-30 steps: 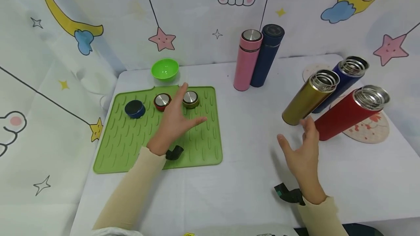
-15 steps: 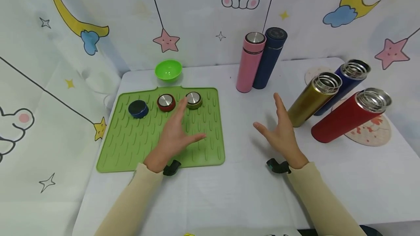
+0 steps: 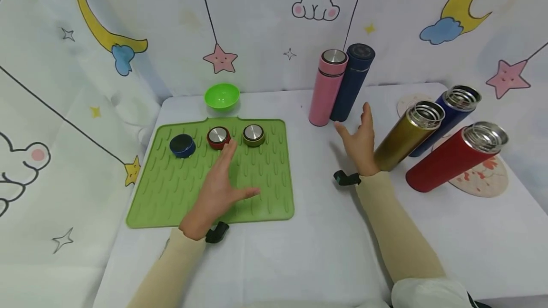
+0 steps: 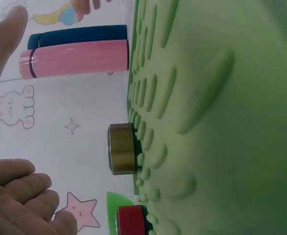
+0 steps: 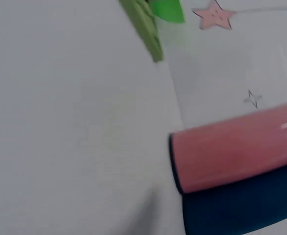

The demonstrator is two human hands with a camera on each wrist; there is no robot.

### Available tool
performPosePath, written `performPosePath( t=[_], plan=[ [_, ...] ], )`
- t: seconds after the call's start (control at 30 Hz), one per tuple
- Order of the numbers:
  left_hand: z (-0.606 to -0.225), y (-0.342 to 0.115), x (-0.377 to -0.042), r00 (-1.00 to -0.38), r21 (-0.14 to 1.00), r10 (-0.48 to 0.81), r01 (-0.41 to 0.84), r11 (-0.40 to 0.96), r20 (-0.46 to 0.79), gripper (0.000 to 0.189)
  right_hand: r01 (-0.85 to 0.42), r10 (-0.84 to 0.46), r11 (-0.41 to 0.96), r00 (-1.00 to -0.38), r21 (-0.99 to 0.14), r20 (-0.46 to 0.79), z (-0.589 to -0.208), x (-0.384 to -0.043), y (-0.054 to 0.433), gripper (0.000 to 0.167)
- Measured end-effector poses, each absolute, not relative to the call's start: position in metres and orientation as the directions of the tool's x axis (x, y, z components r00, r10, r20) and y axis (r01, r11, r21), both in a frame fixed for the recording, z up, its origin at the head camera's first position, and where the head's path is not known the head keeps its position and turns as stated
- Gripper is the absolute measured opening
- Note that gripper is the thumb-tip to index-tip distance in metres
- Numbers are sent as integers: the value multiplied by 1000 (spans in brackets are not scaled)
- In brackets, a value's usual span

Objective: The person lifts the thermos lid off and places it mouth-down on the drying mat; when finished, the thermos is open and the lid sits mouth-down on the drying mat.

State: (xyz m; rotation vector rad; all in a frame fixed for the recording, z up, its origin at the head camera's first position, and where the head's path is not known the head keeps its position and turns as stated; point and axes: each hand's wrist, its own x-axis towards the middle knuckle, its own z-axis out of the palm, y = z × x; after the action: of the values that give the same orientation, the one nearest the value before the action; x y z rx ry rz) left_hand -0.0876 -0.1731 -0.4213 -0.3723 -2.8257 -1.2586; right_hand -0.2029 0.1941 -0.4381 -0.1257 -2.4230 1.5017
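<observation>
My left hand (image 3: 215, 194) hovers over the green mat (image 3: 167, 203) with its thumb spread from the fingers, holding nothing. Beyond its fingertips, a blue lid (image 3: 182, 146), a red lid (image 3: 218, 137) and a gold lid (image 3: 254, 135) sit on the mat. My right hand (image 3: 360, 144), also empty with thumb and fingers apart, is just in front of the pink thermos (image 3: 327, 89) and the dark blue thermos (image 3: 353, 82), both upright with lids on. In the right wrist view the pink thermos (image 5: 236, 147) is close, with a fingertip at the right edge.
Right of my right hand stand a lidless gold thermos (image 3: 406, 137), a lidless blue thermos (image 3: 454, 108) and a lidless red thermos (image 3: 454, 158). Round patterned coasters (image 3: 485, 177) lie beside them. A green bowl (image 3: 222, 97) stands behind the mat, near the patterned backdrop (image 3: 265, 23).
My right hand has moved left and away from me, from beside the red thermos to the front of the pink and dark blue ones. The left hand has drawn back slightly.
</observation>
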Motion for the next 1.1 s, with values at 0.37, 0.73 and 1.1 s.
performPosePath(
  t=[0.37,0.73,1.1],
  plan=[
    [-428,-182,-76,-979,737,178,195,648,103,130,-66,275,213,-953,-975,125,-423,-256,195,91],
    [-430,-185,-74,-977,737,173,205,644,121,132,-16,186,282,-980,-959,70,-428,-274,199,91],
    [-435,-186,-76,-974,732,166,227,643,156,130,-47,180,282,-979,-958,101,-432,-282,201,85]
  ],
)
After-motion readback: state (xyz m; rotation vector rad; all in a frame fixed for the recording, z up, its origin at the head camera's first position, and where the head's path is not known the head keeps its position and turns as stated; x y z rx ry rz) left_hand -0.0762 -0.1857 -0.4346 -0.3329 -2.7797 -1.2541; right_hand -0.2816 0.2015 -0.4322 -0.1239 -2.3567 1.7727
